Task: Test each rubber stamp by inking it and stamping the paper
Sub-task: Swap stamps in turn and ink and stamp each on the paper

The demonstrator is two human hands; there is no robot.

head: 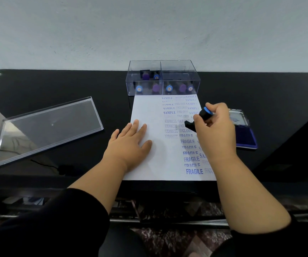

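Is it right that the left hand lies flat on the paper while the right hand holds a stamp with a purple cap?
Not quite: the head view shows the cap of the stamp in the right hand is blue, not purple. The rest holds: the left hand lies flat on the paper.

Bare black table (43, 86) lies left and right of the paper (149, 164). Obstacles: clear box (162, 78) touching the paper's far edge, lid (45, 127) at left, ink pad (246, 132) just beside the paper's right edge.
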